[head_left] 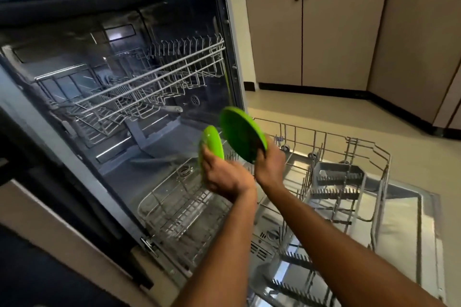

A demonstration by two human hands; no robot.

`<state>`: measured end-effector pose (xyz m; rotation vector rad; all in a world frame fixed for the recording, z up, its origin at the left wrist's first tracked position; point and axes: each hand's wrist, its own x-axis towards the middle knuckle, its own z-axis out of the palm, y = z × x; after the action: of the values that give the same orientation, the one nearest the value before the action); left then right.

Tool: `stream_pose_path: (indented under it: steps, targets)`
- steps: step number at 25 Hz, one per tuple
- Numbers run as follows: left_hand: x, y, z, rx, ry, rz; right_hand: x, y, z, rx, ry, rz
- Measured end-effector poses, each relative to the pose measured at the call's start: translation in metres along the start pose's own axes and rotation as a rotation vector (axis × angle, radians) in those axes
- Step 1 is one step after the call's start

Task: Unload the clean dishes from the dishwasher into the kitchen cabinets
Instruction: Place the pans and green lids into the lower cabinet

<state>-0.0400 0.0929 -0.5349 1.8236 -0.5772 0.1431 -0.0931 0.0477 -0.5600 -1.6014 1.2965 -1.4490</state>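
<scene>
Left hand: my left hand (225, 176) grips the smaller green plate (211, 143) by its lower edge, fingers curled round the rim.
Right hand: my right hand (270, 162) holds the larger green plate (243, 133) at its lower right edge; its fingers are hidden behind the plate, so I cannot tell exactly how they lie, though the plate is plainly clamped in the hand.
Smaller plate: stands on edge, nearly upright, seen almost side-on, its face turned left toward the open dishwasher (124, 82).
Larger plate: tilted on edge, long axis running from upper left to lower right, its underside facing me, motion-blurred.
Position: both plates are in the air above the pulled-out lower rack (324, 182), just beside each other, the larger one higher and to the right; whether they touch I cannot tell.
Racks: the lower rack sits out over the lowered door (399, 232); the upper rack (149, 77) is inside the machine.
Background: beige cabinets (311, 27) with dark handles stand across the floor (349, 117), doors closed.
</scene>
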Motion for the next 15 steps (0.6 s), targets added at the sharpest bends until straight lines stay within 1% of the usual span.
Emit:
stream_pose_path:
  steps: [1,2,4,5,7,9,11,12,13,14,15]
  targets:
    - [-0.003,0.019,-0.012,-0.049,0.009,0.091,-0.001,-0.016,-0.013,0.080,0.083,-0.032]
    - [-0.010,0.034,-0.024,-0.096,-0.026,0.207,-0.002,-0.033,-0.030,0.113,0.151,-0.091]
    - [-0.025,0.064,-0.051,-0.147,-0.131,0.490,0.002,-0.061,-0.075,0.085,0.239,-0.242]
    - [-0.029,0.075,-0.060,-0.129,-0.188,0.639,0.004,-0.069,-0.099,0.044,0.248,-0.291]
    - [-0.029,0.091,-0.080,-0.043,-0.264,0.943,0.003,-0.081,-0.157,-0.054,0.221,-0.377]
    - [-0.032,0.105,-0.114,0.067,-0.310,1.224,-0.013,-0.090,-0.221,-0.178,0.147,-0.548]
    - [-0.040,0.111,-0.148,0.144,-0.349,1.505,-0.037,-0.094,-0.278,-0.275,-0.009,-0.737]
    - [-0.045,0.113,-0.166,0.154,-0.360,1.637,-0.049,-0.097,-0.301,-0.313,-0.086,-0.767]
    - [-0.051,0.114,-0.188,0.160,-0.379,1.730,-0.060,-0.098,-0.316,-0.341,-0.148,-0.781]
    - [-0.053,0.116,-0.209,0.149,-0.361,1.800,-0.067,-0.100,-0.322,-0.364,-0.157,-0.780]
    - [-0.053,0.122,-0.233,0.142,-0.391,1.835,-0.081,-0.107,-0.328,-0.395,-0.150,-0.799]
